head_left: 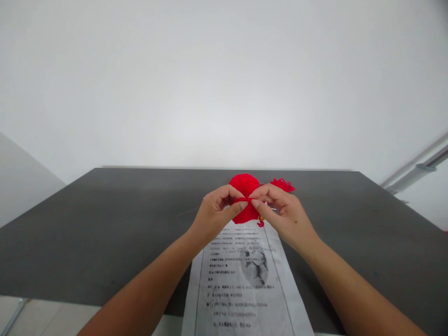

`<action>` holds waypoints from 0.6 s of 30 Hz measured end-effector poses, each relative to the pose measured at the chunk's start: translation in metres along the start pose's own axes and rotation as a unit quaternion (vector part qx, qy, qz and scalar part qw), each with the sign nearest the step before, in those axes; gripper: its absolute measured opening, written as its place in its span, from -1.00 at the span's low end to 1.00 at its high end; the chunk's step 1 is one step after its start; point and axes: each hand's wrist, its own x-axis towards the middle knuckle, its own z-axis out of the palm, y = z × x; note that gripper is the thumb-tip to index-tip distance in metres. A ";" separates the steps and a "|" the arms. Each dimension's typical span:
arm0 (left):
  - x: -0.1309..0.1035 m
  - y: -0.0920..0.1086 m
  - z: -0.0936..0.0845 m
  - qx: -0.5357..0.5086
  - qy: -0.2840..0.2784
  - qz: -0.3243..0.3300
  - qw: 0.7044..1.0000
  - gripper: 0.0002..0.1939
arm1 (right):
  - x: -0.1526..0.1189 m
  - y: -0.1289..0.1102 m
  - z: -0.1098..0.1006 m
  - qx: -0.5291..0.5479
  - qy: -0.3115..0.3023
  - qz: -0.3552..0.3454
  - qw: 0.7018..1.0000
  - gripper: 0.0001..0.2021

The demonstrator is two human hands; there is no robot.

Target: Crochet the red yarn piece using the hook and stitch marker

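At 12 o'clock, past the printed sheet [245, 298], the left hand [216, 207] and right hand [285, 207] pinch the red knit piece [246, 216] narrowly — seemingly working its rim, which calls for steady fingertips. Its rim runs 9-to-3 — the lower flap faces 6.

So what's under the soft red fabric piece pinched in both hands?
The white printed paper sheet emerges from beneath the piece, between left hand and right hand. Whatever the piece covers can't be seen; contact is unclear.
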 end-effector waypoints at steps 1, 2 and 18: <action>0.000 0.000 0.000 0.006 0.001 0.005 1.000 -0.87 | 0.000 0.000 0.000 0.001 0.000 0.003 1.000 -0.91; -0.001 0.000 0.000 0.013 0.001 0.009 1.000 -0.87 | 0.000 -0.001 0.000 0.000 0.000 0.007 1.000 -0.91; 0.000 0.000 0.001 -0.003 -0.005 -0.001 1.000 -0.84 | 0.000 0.000 0.000 -0.009 -0.010 0.006 1.000 -0.88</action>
